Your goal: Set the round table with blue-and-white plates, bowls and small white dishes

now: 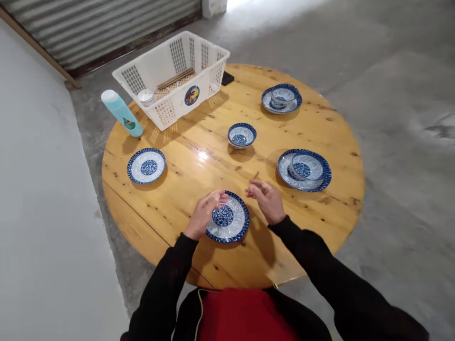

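Note:
Nearest to me lies a blue-and-white patterned plate (pixel 236 222). My left hand (pixel 205 213) is over its left side, fingers stretched out and holding nothing; whether it touches the plate I cannot tell. To the plate's right, my right hand (pixel 267 201) hovers with fingers loosely bent and apart, nothing in them. Beyond both hands, in the table's middle, sits a small bowl (pixel 240 137) of the same pattern; it may be a stack. On the right, a bowl (pixel 302 169) rests in a plate (pixel 325 184).
A white plastic basket (pixel 167 111) at the back left holds a white lidded cup (pixel 145 96) and chopsticks (pixel 176 78). Beside it stands a light-blue bottle (pixel 122 113). Another plate (pixel 133 168) lies left; a further plate (pixel 266 103) with a bowl (pixel 283 98) sits far right.

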`<state>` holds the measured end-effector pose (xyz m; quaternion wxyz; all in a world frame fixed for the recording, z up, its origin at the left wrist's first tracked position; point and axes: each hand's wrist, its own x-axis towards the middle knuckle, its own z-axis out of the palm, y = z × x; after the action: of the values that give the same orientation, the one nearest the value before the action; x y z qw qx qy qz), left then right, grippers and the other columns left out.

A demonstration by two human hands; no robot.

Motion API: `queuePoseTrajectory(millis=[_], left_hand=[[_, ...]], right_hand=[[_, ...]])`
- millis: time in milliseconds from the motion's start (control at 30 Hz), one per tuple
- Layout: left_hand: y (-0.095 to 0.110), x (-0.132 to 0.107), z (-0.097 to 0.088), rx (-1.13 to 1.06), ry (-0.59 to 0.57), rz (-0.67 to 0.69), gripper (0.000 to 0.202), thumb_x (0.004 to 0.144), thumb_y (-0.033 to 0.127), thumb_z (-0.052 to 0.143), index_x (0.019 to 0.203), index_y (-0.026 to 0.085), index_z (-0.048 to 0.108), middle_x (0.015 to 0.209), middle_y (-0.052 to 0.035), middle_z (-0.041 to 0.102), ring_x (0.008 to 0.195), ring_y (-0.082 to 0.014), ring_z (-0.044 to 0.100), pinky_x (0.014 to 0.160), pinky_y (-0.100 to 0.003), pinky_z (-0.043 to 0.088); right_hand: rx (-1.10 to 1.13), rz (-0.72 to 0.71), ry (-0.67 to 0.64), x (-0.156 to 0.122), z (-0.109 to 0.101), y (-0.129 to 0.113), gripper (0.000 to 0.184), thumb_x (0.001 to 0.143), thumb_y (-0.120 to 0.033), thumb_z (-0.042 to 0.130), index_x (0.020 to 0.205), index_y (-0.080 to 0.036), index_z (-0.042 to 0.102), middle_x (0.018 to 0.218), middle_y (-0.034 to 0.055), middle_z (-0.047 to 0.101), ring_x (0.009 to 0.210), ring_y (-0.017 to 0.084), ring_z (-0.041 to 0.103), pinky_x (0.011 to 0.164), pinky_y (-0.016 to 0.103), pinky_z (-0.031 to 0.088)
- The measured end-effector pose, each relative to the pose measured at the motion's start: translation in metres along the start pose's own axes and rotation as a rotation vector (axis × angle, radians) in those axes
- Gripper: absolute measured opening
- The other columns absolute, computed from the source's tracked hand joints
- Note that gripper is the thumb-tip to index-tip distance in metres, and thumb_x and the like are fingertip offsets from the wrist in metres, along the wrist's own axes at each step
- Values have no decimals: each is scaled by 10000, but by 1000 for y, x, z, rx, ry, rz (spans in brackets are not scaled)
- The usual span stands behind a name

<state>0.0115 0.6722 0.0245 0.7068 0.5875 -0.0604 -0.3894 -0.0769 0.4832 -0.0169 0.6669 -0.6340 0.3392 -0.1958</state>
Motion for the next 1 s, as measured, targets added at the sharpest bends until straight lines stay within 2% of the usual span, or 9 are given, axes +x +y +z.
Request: queuePoseTrajectory(millis=[100,200,300,367,533,633,833,1000], left_hand=[[12,54,9,146,69,14,421,878,532,697,1030,145,762,1085,-151,758,1036,-266,700,955,-390,497],[17,104,19,278,70,35,363,893,505,654,948,154,729,1025,-130,749,1006,-242,699,920,-367,520],[21,149,26,415,44,78,303,918,445,605,951,163,710,1019,-112,737,990,-232,699,904,-348,522],[24,177,29,498,67,119,295,926,420,592,1017,166,711,1054,-115,736,1004,-240,697,915,-347,515],[35,230,39,679,140,155,459,952,398,569,1327,142,633,1155,-172,727,1067,-297,671,969,-404,487],[37,244,44,732,107,152,471,950,379,578,1358,147,622,1136,-165,728,1079,-307,657,1009,-420,463],[27,245,47,700,145,159,520,943,359,603,1437,200,570,1377,-167,603,1125,-287,647,1107,-445,416],[33,236,53,776,126,197,543,979,370,548,1506,273,464,1506,-122,521,1378,-298,510,1148,-449,415]], right_hand=[[-80,49,84,78,-6,-2,485,730,-572,711,985,-167,631,735,47,698,610,190,662,651,343,532],[-269,35,130,145,-5,-6,489,809,-539,634,1066,-123,642,761,69,700,616,204,674,639,336,523],[-563,-36,186,194,-4,-11,487,873,-500,578,1132,-100,677,775,110,714,758,276,707,755,400,540],[-735,-72,216,214,-4,-13,478,889,-484,565,1152,-110,706,815,143,727,879,330,704,848,456,525],[-909,-152,205,232,-2,-14,442,888,-427,553,1168,-151,753,897,173,743,967,384,663,895,494,486],[-923,-166,166,233,-3,-14,441,889,-382,543,1209,-149,737,902,166,745,962,381,657,888,481,479],[-925,-172,180,235,-2,-12,418,831,-277,557,1188,-135,722,895,162,746,952,385,661,887,469,466],[-840,-243,261,229,0,-23,324,776,-217,580,1064,-148,714,747,93,700,824,325,654,831,429,480]])
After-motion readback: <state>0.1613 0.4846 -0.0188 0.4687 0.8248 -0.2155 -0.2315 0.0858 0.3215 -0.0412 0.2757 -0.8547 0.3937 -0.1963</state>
